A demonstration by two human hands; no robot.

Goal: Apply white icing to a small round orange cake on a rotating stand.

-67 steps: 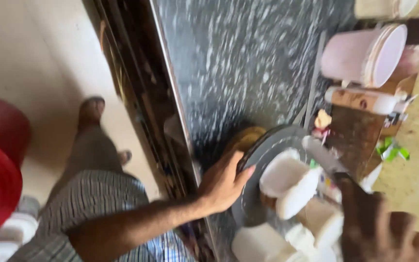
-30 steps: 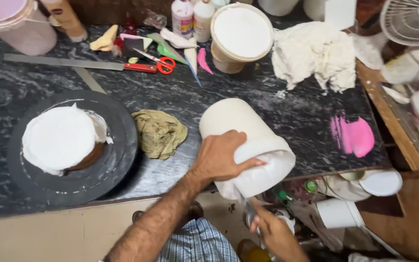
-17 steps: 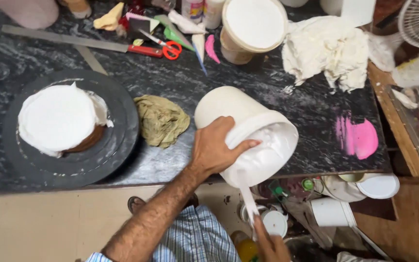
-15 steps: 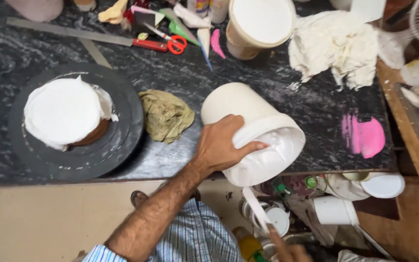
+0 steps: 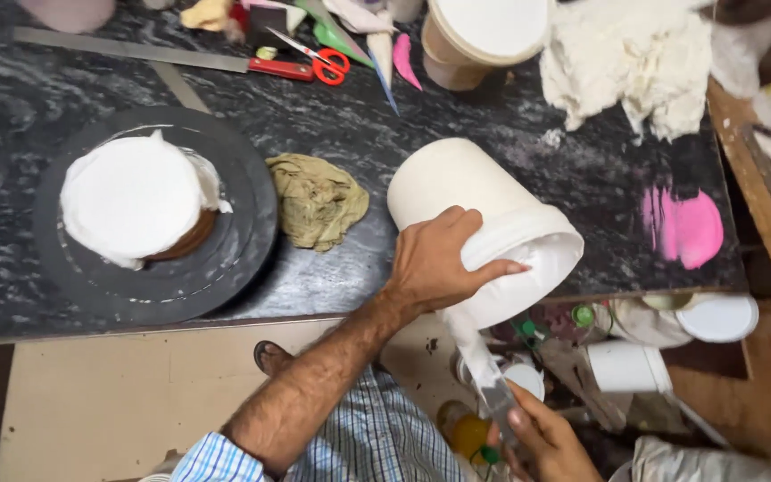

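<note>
Black speckled stone counter [image 5: 510, 178], left hand [image 5: 435, 263] grip grasping tilted white bucket [image 5: 484, 228], right hand [image 5: 542, 437] grip clenched on spatula [image 5: 484, 375]

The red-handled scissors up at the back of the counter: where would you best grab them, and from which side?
By the red loop handles of the scissors, coming down from above on their right end. They lie flat on the dark counter with the blades pointing left toward the clutter, so the handles are the blunt, easier end to grab.
</note>
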